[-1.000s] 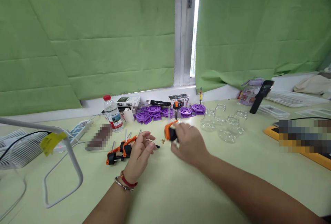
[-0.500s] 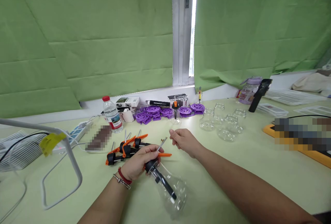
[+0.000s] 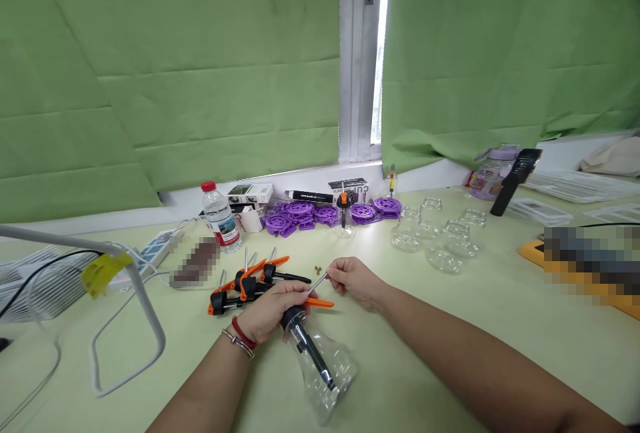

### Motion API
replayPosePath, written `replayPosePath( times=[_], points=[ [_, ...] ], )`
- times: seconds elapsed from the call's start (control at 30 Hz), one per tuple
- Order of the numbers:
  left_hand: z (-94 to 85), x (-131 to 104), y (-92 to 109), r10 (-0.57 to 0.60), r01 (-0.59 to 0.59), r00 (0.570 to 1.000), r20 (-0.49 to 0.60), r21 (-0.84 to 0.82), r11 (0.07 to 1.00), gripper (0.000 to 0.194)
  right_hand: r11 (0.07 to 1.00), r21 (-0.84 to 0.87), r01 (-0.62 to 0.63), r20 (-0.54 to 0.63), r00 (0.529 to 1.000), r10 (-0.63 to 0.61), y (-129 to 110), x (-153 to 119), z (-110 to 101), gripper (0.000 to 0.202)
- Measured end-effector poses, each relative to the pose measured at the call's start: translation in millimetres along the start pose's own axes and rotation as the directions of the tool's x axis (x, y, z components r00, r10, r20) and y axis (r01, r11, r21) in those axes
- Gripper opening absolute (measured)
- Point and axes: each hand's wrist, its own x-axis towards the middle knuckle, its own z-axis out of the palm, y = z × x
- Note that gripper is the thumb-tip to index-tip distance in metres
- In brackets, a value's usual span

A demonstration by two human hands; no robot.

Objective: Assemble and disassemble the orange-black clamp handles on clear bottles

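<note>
Gripping the cap (image 3: 293,317) of a clear bottle (image 3: 343,361), our left hand (image 3: 267,313) is clamped around its black top, above the neck. The bottle lies tilted just over the table (image 3: 415,366), or on it, we cannot tell which; its base points toward us and slightly right. Inside it we see a black tube (image 3: 314,353) running down from the neck. An orange lever (image 3: 321,302) juts out to the right from under our fingers, and a thin metal rod (image 3: 319,282) slants up from the cap.

Our right hand (image 3: 356,281) has thumb and finger pinched together at the rod's upper end; whether a small part is hidden between them we cannot tell. Our two hands are apart, with the rod spanning the gap.

Just beyond the rod lie a few small brass bits (image 3: 318,270). Near our left hand we have several loose spray tops (image 3: 219,303) with orange levers. Farther right stand the other clear bottles (image 3: 445,263), upright and close together, and behind, purple parts (image 3: 300,210) lie heaped.
</note>
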Motion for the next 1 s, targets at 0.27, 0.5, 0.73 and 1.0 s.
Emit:
replayPosePath(
  times=[0.27, 0.5, 0.73, 1.0],
  points=[
    [1.0, -0.4, 1.0, -0.008, 0.008, 1.0, -0.001, -0.038, 0.999, 0.033, 0.995, 0.087, 0.037, -0.005, 0.999, -0.037, 0.3, -1.3, 1.8, 0.033],
    [1.1, -0.8, 0.4, -0.009, 0.004, 1.0, -0.029, -0.168, 0.986, 0.028, 0.978, 0.172, 0.122, 0.014, 0.992, -0.126, 1.1, -1.3, 1.2, 0.029],
    [-1.8, -0.1, -0.7, 0.002, -0.003, 1.0, -0.009, -0.136, 0.991, 0.027, 0.989, 0.136, -0.055, 0.077, 0.996, 0.044, -3.1, 0.1, 1.1, 0.041],
    [-2.4, 1.0, -3.5, -0.022, 0.021, 1.0, -0.015, -0.078, 0.997, 0.032, 0.983, 0.184, -0.02, 0.096, 0.995, 0.003, -4.1, 0.1, -0.9, 0.033]
  ],
)
